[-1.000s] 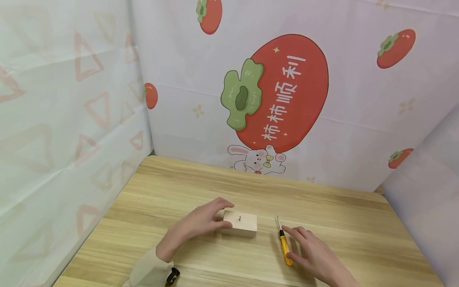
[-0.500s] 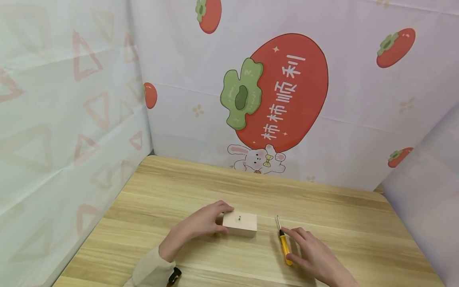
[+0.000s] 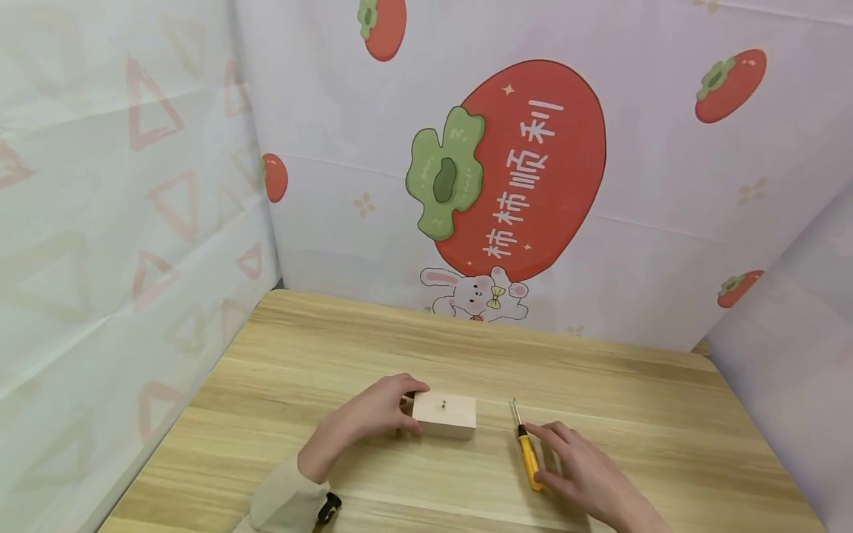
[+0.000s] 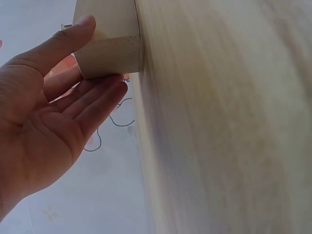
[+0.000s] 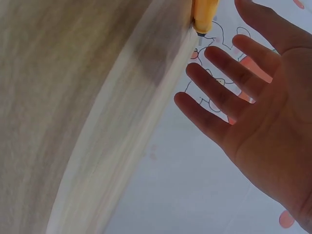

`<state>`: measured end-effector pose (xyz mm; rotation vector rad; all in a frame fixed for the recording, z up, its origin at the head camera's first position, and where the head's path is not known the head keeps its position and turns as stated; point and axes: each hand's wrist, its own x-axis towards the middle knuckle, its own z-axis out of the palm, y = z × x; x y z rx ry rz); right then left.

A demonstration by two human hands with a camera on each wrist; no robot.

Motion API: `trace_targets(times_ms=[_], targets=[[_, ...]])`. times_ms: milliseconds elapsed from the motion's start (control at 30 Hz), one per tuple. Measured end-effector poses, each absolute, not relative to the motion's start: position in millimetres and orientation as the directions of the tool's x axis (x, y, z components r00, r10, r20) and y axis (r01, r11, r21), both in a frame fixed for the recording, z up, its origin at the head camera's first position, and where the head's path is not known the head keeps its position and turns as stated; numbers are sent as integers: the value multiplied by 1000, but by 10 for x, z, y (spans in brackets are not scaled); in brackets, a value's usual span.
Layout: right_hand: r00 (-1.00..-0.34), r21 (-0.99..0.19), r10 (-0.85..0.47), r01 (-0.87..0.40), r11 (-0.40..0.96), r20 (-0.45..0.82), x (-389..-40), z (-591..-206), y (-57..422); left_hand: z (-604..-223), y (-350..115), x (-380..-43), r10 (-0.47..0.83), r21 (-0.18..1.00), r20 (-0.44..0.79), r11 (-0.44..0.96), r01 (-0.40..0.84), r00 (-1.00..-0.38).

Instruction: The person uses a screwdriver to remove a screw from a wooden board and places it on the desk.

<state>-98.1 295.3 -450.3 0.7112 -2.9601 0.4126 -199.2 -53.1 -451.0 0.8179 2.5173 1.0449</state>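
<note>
A pale wooden block (image 3: pixel 445 416) lies on the table, with a small metal screw (image 3: pixel 443 404) sticking up from its top. My left hand (image 3: pixel 381 409) holds the block's left end, thumb on the near side and fingers on the far side. The left wrist view shows the thumb against one face of the block (image 4: pixel 109 54), fingertips at the opposite one. To the right lies a screwdriver (image 3: pixel 529 460) with a yellow handle, tip pointing away. Right beside it hovers my right hand (image 3: pixel 588 471), its fingers spread and holding nothing in the right wrist view.
Wood-grain tabletop (image 3: pixel 320 348) spreads around both hands. A white cloth backdrop (image 3: pixel 333 244) with printed persimmons and a rabbit rises behind the table's far edge. Another printed cloth (image 3: pixel 100 370) hangs along the left side.
My left thumb has slipped from the block's top edge down to its near side, and the left hand has shifted slightly. The right hand, screwdriver and block stay practically in place.
</note>
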Motion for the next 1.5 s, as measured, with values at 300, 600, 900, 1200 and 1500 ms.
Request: trace_targets(times_ms=[300,600,900,1200,1500], targets=[[-913,-297,-405,-372,879,-53,-1009,-4479,2948,-4511,-511,-1971,594,671,-23,606,428,-804],[-892,-274,-446,-411,869,-73,-1010,-4509,2934,-4491,-502,-1965,585,648,-32,629,429,-810],[-889,-288,-442,-394,873,-122,-1037,-4479,2921,-4484,-485,-1992,588,617,-30,647,448,-809],[-887,-338,-448,-389,857,-115,-1022,-4499,2879,-4525,-494,-1958,586,605,-31,656,452,-810],[-896,-339,-444,-417,843,-1,-1014,-4496,2846,-4485,-496,-1942,582,606,-43,662,442,-812]])
